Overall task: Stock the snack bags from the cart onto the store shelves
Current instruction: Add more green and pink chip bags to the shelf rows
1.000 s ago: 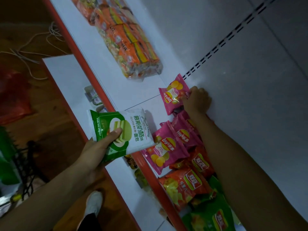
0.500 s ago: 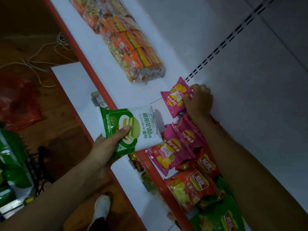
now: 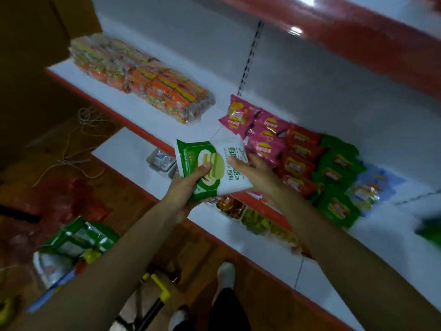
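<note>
- White shelves [image 3: 143, 113] with red edges stand over a wooden floor.
- Orange packs [image 3: 152, 82] lie on the upper shelf's left.
- Left grip [image 3: 186, 187] is clamped on a green-and-white bag [image 3: 193, 154], held before the shelf edge.
- Right grip [image 3: 255, 173] pinches the bag's right side, thumb on its face.
- Pink chip bags [image 3: 262, 130] lie just beyond.

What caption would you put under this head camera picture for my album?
Left hand grips a green-and-white bread packet while right hand touches it, before shelved pink Lay's chip bags.
</note>
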Demonstrator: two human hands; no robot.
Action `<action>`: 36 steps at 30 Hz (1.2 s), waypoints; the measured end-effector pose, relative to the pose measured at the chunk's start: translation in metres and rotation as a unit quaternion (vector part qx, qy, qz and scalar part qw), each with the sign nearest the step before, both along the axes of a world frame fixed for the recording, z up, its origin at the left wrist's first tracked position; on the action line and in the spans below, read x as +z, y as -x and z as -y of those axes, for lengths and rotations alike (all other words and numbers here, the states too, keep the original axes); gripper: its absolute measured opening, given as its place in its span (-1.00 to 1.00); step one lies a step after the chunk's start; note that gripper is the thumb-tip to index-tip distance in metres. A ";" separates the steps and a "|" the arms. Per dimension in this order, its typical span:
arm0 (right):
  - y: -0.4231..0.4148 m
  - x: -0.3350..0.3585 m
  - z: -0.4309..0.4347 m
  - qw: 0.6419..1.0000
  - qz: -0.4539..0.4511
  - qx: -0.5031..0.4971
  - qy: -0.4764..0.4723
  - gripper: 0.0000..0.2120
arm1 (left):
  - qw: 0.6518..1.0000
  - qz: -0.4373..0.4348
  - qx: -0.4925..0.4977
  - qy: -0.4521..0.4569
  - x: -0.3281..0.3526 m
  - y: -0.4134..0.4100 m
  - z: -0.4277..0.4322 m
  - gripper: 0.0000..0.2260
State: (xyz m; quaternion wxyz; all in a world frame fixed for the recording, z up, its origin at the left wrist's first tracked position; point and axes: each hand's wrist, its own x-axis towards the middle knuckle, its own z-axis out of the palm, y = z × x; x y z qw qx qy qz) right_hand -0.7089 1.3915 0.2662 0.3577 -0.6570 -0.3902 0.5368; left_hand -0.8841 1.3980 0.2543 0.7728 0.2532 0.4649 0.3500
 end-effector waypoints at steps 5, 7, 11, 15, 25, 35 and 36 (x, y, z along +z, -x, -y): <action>-0.011 0.033 0.069 0.998 0.028 -0.046 -0.011 -0.83 | 0.995 0.003 -0.102 -0.003 0.014 -0.006 0.047 -0.90; -0.021 0.045 0.095 0.996 0.056 -0.069 -0.011 -0.77 | 0.990 0.006 -0.141 -0.006 0.020 -0.018 0.066 -0.88; -0.054 0.066 0.146 0.988 0.087 -0.131 -0.003 -0.82 | 0.972 0.016 -0.232 -0.041 0.030 -0.051 0.087 -0.62; -0.089 0.084 0.191 0.979 0.108 -0.171 -0.004 -0.70 | 0.956 -0.012 -0.278 -0.091 0.047 -0.084 0.096 -0.50; -0.165 0.102 0.319 0.983 0.169 -0.071 0.003 -0.68 | 0.712 -0.157 -0.618 -0.293 0.093 -0.196 0.176 -0.71; -0.283 0.085 0.466 0.936 0.304 -0.175 -0.027 -0.02 | 0.820 -0.112 -0.494 -0.268 0.066 -0.325 0.335 -0.78; -0.293 0.078 0.479 0.935 0.285 -0.207 -0.034 0.01 | 0.835 -0.113 -0.472 -0.258 0.063 -0.336 0.345 -0.78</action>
